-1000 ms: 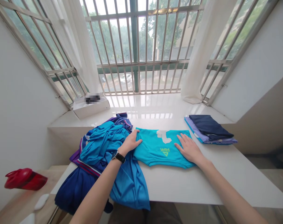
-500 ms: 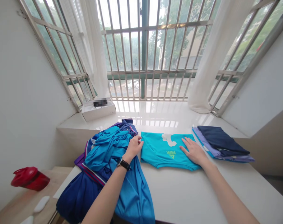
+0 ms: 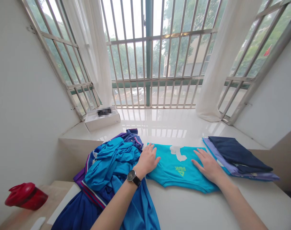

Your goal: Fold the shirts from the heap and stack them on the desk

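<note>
A turquoise shirt (image 3: pixel 169 169) with a white print and a yellow-green logo lies folded flat on the white table (image 3: pixel 184 207). On its left edge rests my left hand (image 3: pixel 149 159), palm down with fingers stretched out; a dark watch is on that wrist. My right hand (image 3: pixel 206 163) lies spread on the shirt's right part, holding nothing. Left of the shirt is a loose heap of clothes, with a bright blue garment (image 3: pixel 112 156) on top and dark blue, striped-edge fabric (image 3: pixel 80 207) beneath. My left forearm passes over this heap.
A folded stack with a navy garment (image 3: pixel 236 153) on top sits at the right. Behind the table runs a glossy white sill (image 3: pixel 164 124) with an open white box (image 3: pixel 104 123) at its left. A red bottle (image 3: pixel 27 196) stands on a lower wooden surface at the far left.
My left hand has turned and moved from beside the shirt's left edge to lie flat on it. My right hand stays spread on the shirt. The view has tilted up slightly.
</note>
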